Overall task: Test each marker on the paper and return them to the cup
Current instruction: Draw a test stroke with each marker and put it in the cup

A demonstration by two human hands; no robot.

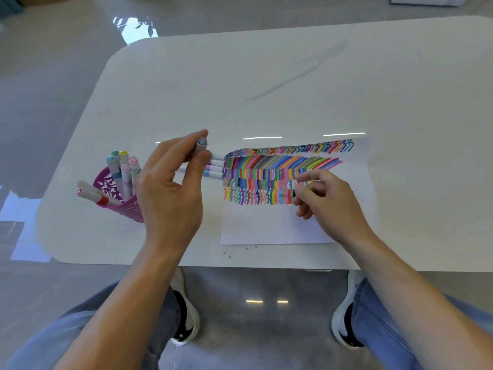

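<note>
1. Left hand (pixel 173 188) pinches one marker (pixel 202 145) between thumb and fingers, above the desk (pixel 266 76).
2. Right hand (pixel 325 198) over the paper (pixel 266 225), fingers curled; can't tell if it holds anything.
3. Purple cup (pixel 106 186), left, holds several upright pens (pixel 124 169). Loose pens (pixel 214 170) lie between the cup and the paper.

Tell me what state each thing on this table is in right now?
Paper, flat, upper part filled with coloured strokes.
Cup, upright, holding standing markers, caps on.
Loose markers, lying side by side beside the paper.
Left hand, grips a marker, capped end up.
Right hand, loosely curled over the paper, nothing visibly held.
</note>
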